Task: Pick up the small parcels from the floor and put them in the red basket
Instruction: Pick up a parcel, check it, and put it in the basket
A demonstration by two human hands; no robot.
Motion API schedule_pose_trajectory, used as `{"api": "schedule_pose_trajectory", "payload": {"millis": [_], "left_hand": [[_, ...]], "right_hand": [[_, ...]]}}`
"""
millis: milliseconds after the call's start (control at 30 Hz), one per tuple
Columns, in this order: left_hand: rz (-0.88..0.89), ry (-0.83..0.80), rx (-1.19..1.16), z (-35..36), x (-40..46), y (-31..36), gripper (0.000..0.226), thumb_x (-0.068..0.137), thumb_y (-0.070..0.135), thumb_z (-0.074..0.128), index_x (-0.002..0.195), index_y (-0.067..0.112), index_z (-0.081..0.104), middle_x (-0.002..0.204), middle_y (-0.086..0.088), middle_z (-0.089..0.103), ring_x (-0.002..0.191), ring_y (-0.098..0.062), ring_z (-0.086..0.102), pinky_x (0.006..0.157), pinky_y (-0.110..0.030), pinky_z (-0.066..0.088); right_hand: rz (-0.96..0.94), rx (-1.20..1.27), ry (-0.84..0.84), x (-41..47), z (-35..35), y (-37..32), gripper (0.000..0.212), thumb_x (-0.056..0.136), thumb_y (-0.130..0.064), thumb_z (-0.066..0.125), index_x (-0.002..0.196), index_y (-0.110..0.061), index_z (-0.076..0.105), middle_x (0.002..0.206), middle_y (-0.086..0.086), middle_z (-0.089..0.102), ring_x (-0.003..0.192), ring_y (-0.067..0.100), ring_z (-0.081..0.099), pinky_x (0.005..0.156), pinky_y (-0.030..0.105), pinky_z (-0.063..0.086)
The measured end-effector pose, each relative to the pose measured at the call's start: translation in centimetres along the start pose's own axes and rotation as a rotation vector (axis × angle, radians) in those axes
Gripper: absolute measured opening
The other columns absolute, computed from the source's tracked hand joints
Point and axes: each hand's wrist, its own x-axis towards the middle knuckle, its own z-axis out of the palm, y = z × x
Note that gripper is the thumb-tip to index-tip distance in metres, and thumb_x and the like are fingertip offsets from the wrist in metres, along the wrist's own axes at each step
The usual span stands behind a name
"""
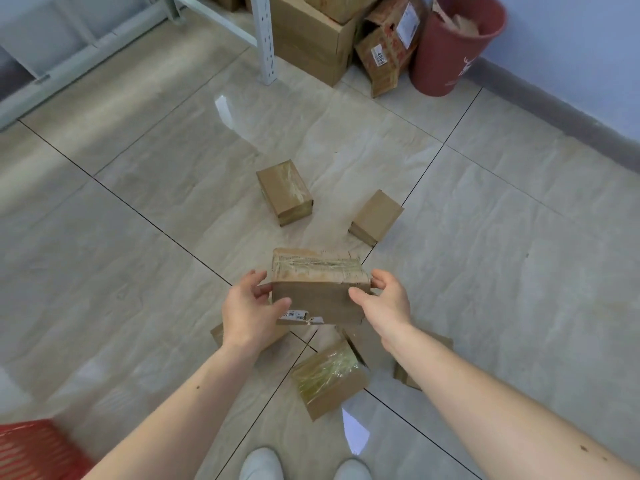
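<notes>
Glossy beige floor tiles (138,188) with dark grout lines fill the scene, bounded by a pale blue wall (571,46) at far right. At the near left corner sits the red basket (31,448), its mesh rim only partly in view and blurred. Farther back, a white metal shelf post (265,39) stands on the floor with stacked cardboard cartons (311,39) just beside it.

At centre, a person's left hand (247,315) and right hand (384,304) grip a taped brown parcel (318,289) from its opposite ends, fingers curled round the edges and thumbs on the near face, holding it above the floor. A torn label shows along its lower edge.

Beyond it, two small parcels lie on the tiles: a taped one (284,191) to the left and a plain one (375,217) to the right, apart from each other. Nearer, below the held parcel, a parcel with yellowish tape (329,379) lies on the floor, with others partly hidden behind the forearms. White shoes (261,465) show at the bottom edge.

At far right, a red bucket (453,46) holding cardboard scraps stands against the wall.
</notes>
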Motion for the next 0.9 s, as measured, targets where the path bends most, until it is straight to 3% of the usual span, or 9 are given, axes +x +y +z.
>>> {"api": "schedule_pose_trajectory", "payload": {"millis": [67, 133, 267, 333, 400, 467, 633, 800, 900], "left_hand": [[0.040, 0.025, -0.033, -1.4, -2.0, 2.1, 0.056, 0.070, 0.001, 0.082, 0.123, 0.007, 0.065, 0.122, 0.002, 0.060, 0.104, -0.015, 0.066, 0.096, -0.034, 0.052], [0.070, 0.033, -0.046, -2.7, -4.0, 4.0, 0.044, 0.071, 0.003, 0.082, 0.113, 0.010, 0.071, 0.128, 0.002, 0.055, 0.089, -0.009, 0.067, 0.094, -0.035, 0.054], [0.094, 0.014, -0.052, -5.1, -7.2, 6.2, 0.044, 0.075, 0.017, 0.081, 0.117, 0.023, 0.070, 0.136, 0.005, 0.052, 0.114, -0.014, 0.058, 0.102, -0.032, 0.045], [0.082, -0.013, -0.112, -6.2, -8.8, 7.1, 0.044, 0.078, 0.017, 0.079, 0.119, 0.029, 0.069, 0.138, 0.009, 0.054, 0.124, -0.007, 0.052, 0.107, -0.028, 0.039], [0.070, -0.076, -0.201, -7.4, -10.4, 8.0, 0.044, 0.081, 0.010, 0.075, 0.116, 0.034, 0.067, 0.118, 0.019, 0.068, 0.110, 0.007, 0.060, 0.101, -0.021, 0.046], [0.098, -0.152, -0.258, -8.5, -12.0, 8.9, 0.047, 0.085, -0.002, 0.068, 0.113, 0.035, 0.063, 0.099, 0.026, 0.072, 0.094, 0.010, 0.066, 0.090, -0.016, 0.053], [0.125, -0.167, -0.281, -11.0, -14.6, 9.4, 0.055, 0.089, -0.003, 0.062, 0.116, 0.044, 0.061, 0.108, 0.018, 0.073, 0.106, -0.008, 0.068, 0.091, -0.025, 0.052], [0.137, -0.137, -0.318, -12.4, -16.9, 8.9, 0.054, 0.091, -0.003, 0.059, 0.120, 0.043, 0.058, 0.101, 0.021, 0.074, 0.096, -0.004, 0.070, 0.088, -0.026, 0.054], [0.117, -0.113, -0.328, -13.1, -18.2, 7.7, 0.054, 0.091, 0.001, 0.060, 0.118, 0.047, 0.058, 0.110, 0.016, 0.072, 0.104, -0.006, 0.068, 0.096, -0.035, 0.053]], "right_hand": [[-0.014, 0.014, 0.022, -1.9, -1.0, -1.5, 0.057, 0.081, -0.016, 0.076, 0.133, -0.015, 0.052, 0.116, -0.005, 0.056, 0.101, 0.014, 0.056, 0.090, 0.028, 0.047], [-0.035, 0.031, 0.054, -3.8, -1.8, -2.9, 0.049, 0.078, -0.017, 0.078, 0.123, -0.017, 0.060, 0.112, -0.003, 0.063, 0.099, 0.016, 0.062, 0.089, 0.029, 0.051], [-0.057, 0.059, 0.095, -7.5, -3.3, -5.2, 0.030, 0.077, -0.023, 0.079, 0.103, -0.022, 0.067, 0.096, -0.006, 0.068, 0.092, 0.016, 0.066, 0.082, 0.028, 0.052], [-0.069, 0.064, 0.114, -9.3, -3.8, -6.2, 0.020, 0.077, -0.026, 0.079, 0.089, -0.028, 0.064, 0.088, -0.010, 0.067, 0.089, 0.016, 0.066, 0.080, 0.029, 0.053], [-0.080, 0.067, 0.130, -10.9, -4.2, -7.0, 0.017, 0.076, -0.030, 0.079, 0.083, -0.028, 0.064, 0.086, -0.011, 0.068, 0.088, 0.017, 0.067, 0.080, 0.032, 0.055], [-0.089, 0.073, 0.144, -12.6, -4.3, -7.9, 0.017, 0.075, -0.034, 0.080, 0.083, -0.027, 0.067, 0.086, -0.013, 0.069, 0.088, 0.017, 0.068, 0.081, 0.034, 0.056], [-0.118, 0.073, 0.147, -16.2, -4.2, -9.4, 0.015, 0.076, -0.035, 0.079, 0.076, -0.028, 0.066, 0.082, -0.014, 0.069, 0.080, 0.014, 0.067, 0.072, 0.028, 0.054], [-0.141, 0.125, 0.113, -18.6, -4.2, -9.4, 0.027, 0.072, -0.028, 0.083, 0.090, -0.030, 0.064, 0.088, -0.013, 0.066, 0.085, 0.008, 0.066, 0.079, 0.026, 0.053], [-0.143, 0.139, 0.103, -19.8, -4.1, -8.8, 0.032, 0.066, -0.026, 0.086, 0.092, -0.029, 0.066, 0.096, -0.006, 0.071, 0.091, 0.010, 0.068, 0.084, 0.030, 0.056]]}}
